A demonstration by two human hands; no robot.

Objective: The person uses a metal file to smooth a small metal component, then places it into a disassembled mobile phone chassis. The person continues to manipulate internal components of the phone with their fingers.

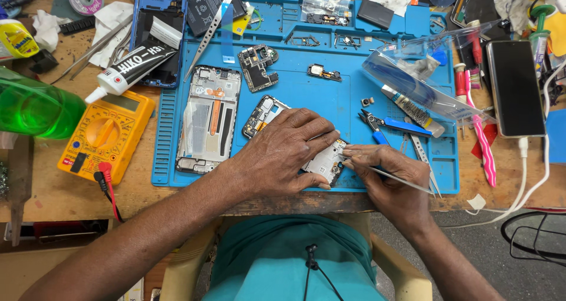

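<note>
My left hand (289,153) lies flat over an opened phone body (326,162) on the blue work mat (306,94), pressing it down. Part of the phone, with its circuit board end (263,115), sticks out past my knuckles. My right hand (386,174) pinches thin metal tweezers (392,177), whose tips touch the phone's lower right corner. A second phone frame (209,118) lies stripped on the mat to the left.
A yellow multimeter (106,136) with red and black leads sits left of the mat, beside a green bottle (35,109) and a glue tube (132,68). Blue-handled cutters (389,124), a loose circuit board (257,68) and small parts lie on the mat. A black phone (516,89) charges at right.
</note>
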